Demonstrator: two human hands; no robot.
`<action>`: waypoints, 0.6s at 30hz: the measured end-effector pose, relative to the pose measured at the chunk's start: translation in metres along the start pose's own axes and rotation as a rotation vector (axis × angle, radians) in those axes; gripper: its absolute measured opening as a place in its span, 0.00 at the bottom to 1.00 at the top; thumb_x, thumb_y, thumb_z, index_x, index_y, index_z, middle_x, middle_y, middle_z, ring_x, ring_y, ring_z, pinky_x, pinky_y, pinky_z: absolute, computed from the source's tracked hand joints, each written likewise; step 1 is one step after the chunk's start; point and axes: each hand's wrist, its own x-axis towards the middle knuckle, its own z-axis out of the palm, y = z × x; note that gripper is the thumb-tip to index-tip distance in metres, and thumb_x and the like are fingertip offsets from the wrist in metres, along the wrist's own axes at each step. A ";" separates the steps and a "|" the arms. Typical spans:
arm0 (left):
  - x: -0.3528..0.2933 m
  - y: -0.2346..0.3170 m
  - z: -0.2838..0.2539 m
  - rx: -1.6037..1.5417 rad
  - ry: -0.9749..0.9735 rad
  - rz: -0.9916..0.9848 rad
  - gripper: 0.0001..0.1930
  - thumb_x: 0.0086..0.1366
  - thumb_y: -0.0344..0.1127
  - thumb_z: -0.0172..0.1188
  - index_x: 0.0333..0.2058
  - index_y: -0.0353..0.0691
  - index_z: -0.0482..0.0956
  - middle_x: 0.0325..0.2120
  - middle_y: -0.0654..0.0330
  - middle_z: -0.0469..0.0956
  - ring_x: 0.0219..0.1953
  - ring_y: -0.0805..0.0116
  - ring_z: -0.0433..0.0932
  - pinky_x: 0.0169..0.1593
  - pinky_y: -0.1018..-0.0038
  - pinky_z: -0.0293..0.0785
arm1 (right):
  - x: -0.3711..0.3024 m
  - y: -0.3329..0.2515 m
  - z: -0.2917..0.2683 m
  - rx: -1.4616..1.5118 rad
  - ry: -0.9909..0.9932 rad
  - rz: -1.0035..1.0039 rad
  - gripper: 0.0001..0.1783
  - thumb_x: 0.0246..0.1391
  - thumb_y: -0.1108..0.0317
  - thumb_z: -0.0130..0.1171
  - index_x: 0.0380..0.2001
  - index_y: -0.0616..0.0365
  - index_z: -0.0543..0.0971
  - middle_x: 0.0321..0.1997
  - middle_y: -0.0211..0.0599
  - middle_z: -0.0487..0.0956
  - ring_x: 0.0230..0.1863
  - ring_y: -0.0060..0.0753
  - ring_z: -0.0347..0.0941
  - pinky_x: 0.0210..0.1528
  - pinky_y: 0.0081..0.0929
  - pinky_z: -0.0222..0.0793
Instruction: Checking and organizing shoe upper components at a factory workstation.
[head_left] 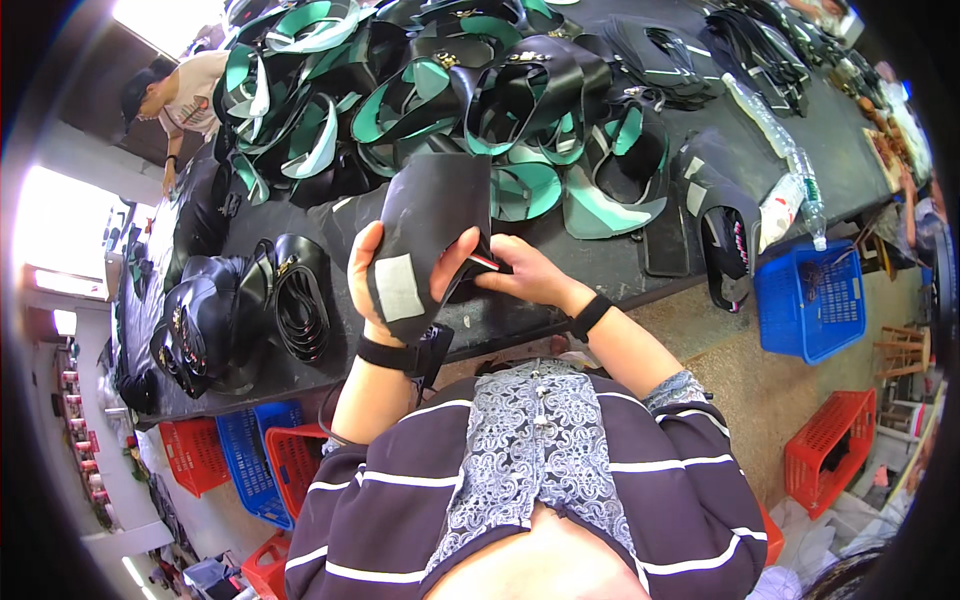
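My left hand is closed around a black leather piece held above the near edge of the table. A pale rectangular patch shows on the lower part of this piece. Fingers of my right hand pinch its right side, where a thin white and red edge shows. How far the right fingertips reach behind the leather is hidden. Just beyond it lie many black curved shoe uppers with green lining, some bearing gold-coloured ornaments.
Bundled black uppers lie at the left of the dark table. Clear plastic bottles stand at its right, above a blue basket. Red crates sit on the floor. Another person leans over the far left.
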 end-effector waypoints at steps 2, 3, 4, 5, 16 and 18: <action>-0.015 0.013 -0.009 -0.041 -0.092 0.107 0.24 0.59 0.41 0.40 0.50 0.32 0.58 0.50 0.50 0.62 0.53 0.57 0.59 0.57 0.56 0.46 | -0.002 0.012 0.009 -0.185 -0.101 -0.001 0.24 0.34 0.59 0.63 0.36 0.58 0.71 0.38 0.41 0.69 0.41 0.41 0.63 0.42 0.31 0.58; -0.023 0.021 -0.013 -0.028 -0.102 0.139 0.24 0.58 0.41 0.40 0.50 0.32 0.57 0.50 0.50 0.61 0.53 0.57 0.60 0.57 0.57 0.47 | -0.007 0.024 0.016 -0.252 -0.088 -0.049 0.25 0.33 0.59 0.63 0.37 0.57 0.70 0.40 0.40 0.69 0.43 0.42 0.62 0.44 0.32 0.57; -0.027 0.021 0.001 -0.026 -0.089 0.164 0.25 0.58 0.42 0.40 0.51 0.33 0.56 0.51 0.52 0.61 0.53 0.59 0.59 0.57 0.60 0.49 | -0.011 0.028 0.018 -0.222 -0.048 -0.005 0.26 0.31 0.60 0.64 0.39 0.55 0.70 0.44 0.38 0.68 0.47 0.41 0.60 0.48 0.33 0.54; -0.032 0.024 0.009 -0.004 -0.122 0.150 0.26 0.58 0.42 0.40 0.52 0.33 0.55 0.51 0.52 0.60 0.53 0.60 0.59 0.57 0.60 0.50 | -0.010 0.024 0.019 -0.219 -0.048 -0.005 0.26 0.31 0.60 0.64 0.39 0.55 0.70 0.44 0.38 0.68 0.47 0.41 0.60 0.48 0.33 0.54; 0.007 -0.047 0.026 0.188 0.231 -0.287 0.25 0.56 0.43 0.46 0.49 0.36 0.58 0.46 0.54 0.65 0.49 0.59 0.63 0.54 0.58 0.53 | -0.069 -0.058 -0.043 1.267 -0.316 0.163 0.57 0.32 0.51 0.65 0.59 0.56 0.41 0.58 0.39 0.55 0.57 0.32 0.54 0.57 0.32 0.47; 0.022 -0.063 0.005 -0.024 0.356 -0.372 0.21 0.55 0.40 0.45 0.44 0.32 0.63 0.41 0.49 0.69 0.43 0.54 0.67 0.50 0.58 0.60 | -0.095 -0.054 -0.052 0.952 -0.205 0.268 0.34 0.40 0.56 0.60 0.47 0.63 0.60 0.47 0.38 0.67 0.50 0.28 0.61 0.52 0.25 0.54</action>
